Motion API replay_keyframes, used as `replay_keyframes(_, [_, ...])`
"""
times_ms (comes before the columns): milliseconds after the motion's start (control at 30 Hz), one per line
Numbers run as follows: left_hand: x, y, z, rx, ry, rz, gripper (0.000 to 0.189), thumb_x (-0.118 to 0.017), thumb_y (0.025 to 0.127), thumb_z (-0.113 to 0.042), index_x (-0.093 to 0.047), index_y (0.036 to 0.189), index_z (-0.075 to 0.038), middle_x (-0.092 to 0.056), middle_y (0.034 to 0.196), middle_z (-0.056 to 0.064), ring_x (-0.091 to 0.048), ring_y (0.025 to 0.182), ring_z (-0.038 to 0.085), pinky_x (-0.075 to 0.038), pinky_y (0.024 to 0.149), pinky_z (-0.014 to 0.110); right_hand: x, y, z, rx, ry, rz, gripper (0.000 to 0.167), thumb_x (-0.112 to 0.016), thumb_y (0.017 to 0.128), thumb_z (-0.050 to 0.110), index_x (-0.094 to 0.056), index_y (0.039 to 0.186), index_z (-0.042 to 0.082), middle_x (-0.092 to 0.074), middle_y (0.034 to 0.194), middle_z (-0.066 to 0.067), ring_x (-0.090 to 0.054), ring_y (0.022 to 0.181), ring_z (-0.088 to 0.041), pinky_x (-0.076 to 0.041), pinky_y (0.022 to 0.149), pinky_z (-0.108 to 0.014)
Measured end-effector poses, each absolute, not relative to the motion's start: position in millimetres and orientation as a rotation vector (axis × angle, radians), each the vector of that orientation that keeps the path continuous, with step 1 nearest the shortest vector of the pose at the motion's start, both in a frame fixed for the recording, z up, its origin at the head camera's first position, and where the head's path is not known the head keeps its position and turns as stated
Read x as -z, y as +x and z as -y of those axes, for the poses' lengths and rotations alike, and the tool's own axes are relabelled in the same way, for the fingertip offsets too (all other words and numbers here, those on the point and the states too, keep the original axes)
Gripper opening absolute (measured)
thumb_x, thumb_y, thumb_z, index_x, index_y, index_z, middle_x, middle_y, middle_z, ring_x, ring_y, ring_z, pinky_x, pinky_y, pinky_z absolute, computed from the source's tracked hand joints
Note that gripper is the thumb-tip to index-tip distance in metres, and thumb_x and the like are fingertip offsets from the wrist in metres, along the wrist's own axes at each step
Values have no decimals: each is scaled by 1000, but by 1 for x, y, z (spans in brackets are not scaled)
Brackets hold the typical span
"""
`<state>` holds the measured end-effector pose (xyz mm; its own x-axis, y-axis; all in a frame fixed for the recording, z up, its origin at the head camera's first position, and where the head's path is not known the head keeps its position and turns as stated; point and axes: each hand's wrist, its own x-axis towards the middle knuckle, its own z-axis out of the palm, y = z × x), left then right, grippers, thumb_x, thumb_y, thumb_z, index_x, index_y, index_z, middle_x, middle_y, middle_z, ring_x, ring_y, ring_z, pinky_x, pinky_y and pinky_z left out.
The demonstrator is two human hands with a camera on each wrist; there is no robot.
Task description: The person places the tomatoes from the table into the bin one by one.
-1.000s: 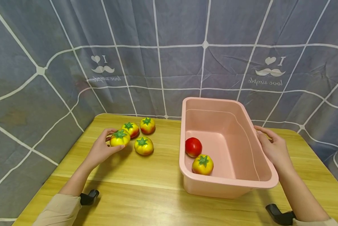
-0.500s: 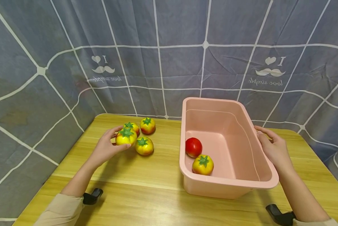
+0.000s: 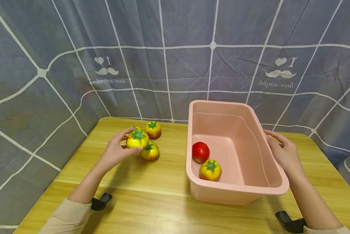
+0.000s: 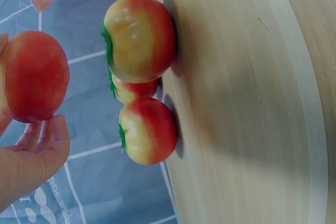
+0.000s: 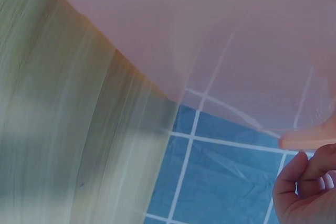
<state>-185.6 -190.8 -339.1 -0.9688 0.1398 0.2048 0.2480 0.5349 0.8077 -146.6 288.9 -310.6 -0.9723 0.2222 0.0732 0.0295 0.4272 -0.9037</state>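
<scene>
My left hand (image 3: 115, 152) holds a yellow-and-red toy tomato (image 3: 137, 139) with a green leafy top, thumb on the near side. In the left wrist view this held tomato (image 4: 37, 77) is up off the table. Just beyond it, one tomato (image 3: 150, 151) stands to the right and another (image 3: 153, 129) farther back; a third is mostly hidden behind the held one. My right hand (image 3: 284, 154) grips the right rim of a pink plastic bin (image 3: 236, 188). Inside the bin, at its left, lie a red tomato (image 3: 200, 152) and a yellow one (image 3: 210, 170).
Everything stands on a wood-grain table (image 3: 151, 201). A grey curtain (image 3: 186, 71) with white lines hangs close behind its back edge and along the left side. Between the loose tomatoes and the bin is a stretch of tabletop. Black straps' ends (image 3: 102, 202) stick out at the wrists.
My left hand has carried its tomato to the right, in front of the others, so one is now mostly covered. My right hand and the bin have stayed in place.
</scene>
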Motion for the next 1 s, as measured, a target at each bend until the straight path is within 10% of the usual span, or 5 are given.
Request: replay_keyframes(1000, [309, -202, 133, 1679, -377, 2550, 68, -76, 77, -21, -44, 137, -15, -36, 139, 9, -39, 121, 30, -40, 97, 45, 308, -154, -295, -1594, -209, 2488, 36, -50, 95, 36, -58, 128, 23, -61, 78, 21, -61, 64, -2, -50, 53, -21])
